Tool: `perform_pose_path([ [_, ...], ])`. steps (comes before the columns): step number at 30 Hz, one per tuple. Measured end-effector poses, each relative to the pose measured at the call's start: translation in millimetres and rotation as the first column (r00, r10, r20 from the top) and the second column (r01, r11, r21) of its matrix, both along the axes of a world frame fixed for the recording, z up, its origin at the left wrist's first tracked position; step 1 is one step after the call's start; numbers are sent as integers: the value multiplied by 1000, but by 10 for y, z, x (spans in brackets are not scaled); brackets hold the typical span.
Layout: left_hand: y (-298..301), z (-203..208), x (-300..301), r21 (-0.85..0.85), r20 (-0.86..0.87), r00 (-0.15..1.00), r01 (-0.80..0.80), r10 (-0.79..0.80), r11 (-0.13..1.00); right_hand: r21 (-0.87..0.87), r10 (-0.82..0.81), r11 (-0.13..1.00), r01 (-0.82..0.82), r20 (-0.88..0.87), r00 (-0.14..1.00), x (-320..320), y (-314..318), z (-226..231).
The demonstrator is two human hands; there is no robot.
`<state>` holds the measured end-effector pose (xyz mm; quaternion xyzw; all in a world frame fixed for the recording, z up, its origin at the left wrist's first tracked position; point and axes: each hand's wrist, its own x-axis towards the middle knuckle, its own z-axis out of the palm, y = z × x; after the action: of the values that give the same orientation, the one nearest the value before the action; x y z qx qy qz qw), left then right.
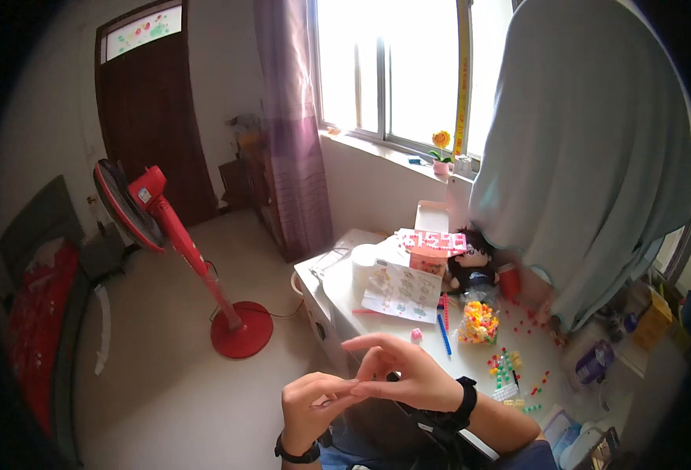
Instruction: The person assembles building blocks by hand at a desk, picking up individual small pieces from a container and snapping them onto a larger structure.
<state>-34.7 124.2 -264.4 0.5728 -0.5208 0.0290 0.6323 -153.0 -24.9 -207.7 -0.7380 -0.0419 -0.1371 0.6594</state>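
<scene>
My left hand (308,406) and my right hand (410,377) meet in front of the white table (345,291), fingertips pressed together in a pinch. Whatever they hold, if anything, is too small to make out. Just beyond my right hand lie a small pink piece (417,334) and a blue strip (444,335). A clear bag of orange, yellow and red beads (479,323) stands to the right of the strip. Farther back a printed sheet with small pictures (402,291) rests on the table. Green and white bead pieces (505,376) are scattered to the right.
A red standing fan (240,329) stands on the floor at left. Behind the sheet are a pink-and-white package (433,243) and a dark-haired doll (473,262). A purple bottle (594,362) lies at far right. A grey-blue curtain (580,157) hangs over the table's right side.
</scene>
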Motion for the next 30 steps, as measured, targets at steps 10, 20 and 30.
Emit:
perform_pose_path([
  [10, -49, -117, 4, -55, 71, 997, 36, -32, 998, 7, -5, 1000, 5, 12, 1000, -28, 13, -5],
  [20, -12, -42, -55, -41, -22, 1000, 5, -6, 999, -715, -583, 455, 530, 211, 785, -590, -586, 465],
  [30, -147, -62, -295, 54, -41, 996, 80, -78, 995, -802, -838, 264, 535, 85, 539, -840, -1836, -72],
])
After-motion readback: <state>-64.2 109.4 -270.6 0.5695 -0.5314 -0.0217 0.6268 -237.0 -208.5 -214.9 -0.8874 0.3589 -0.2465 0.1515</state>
